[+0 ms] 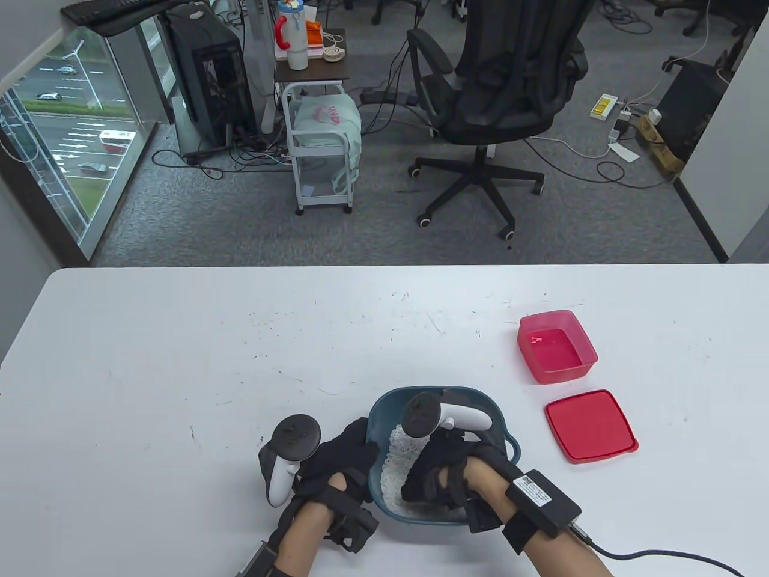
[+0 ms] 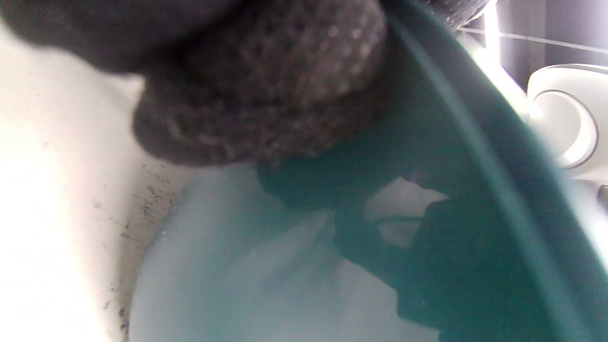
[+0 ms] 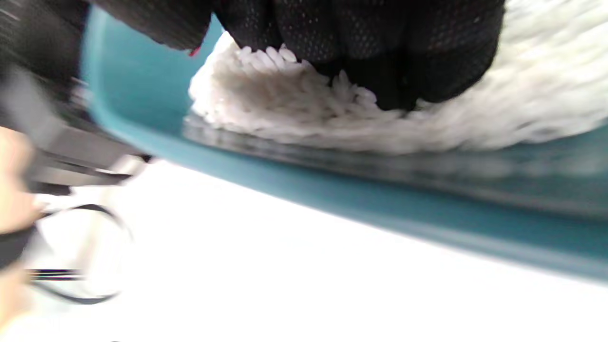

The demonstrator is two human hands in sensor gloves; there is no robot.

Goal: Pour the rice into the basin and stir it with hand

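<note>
A teal-blue basin [image 1: 384,404] stands near the table's front edge with white rice [image 1: 399,457] heaped in it. My left hand [image 1: 339,460] grips the basin's left rim; in the left wrist view a gloved finger [image 2: 266,95] presses on the outside of the basin wall [image 2: 475,190]. My right hand [image 1: 435,475] is inside the basin. Its fingers [image 3: 356,38] are curled down into the rice [image 3: 285,104], with the tips buried. The basin rim [image 3: 332,190] runs just below them.
An empty red plastic box [image 1: 556,347] stands to the right of the basin, with its red lid [image 1: 590,425] lying flat nearer to me. A cable [image 1: 661,556] trails from my right wrist. The white table [image 1: 180,372] stretches left and back.
</note>
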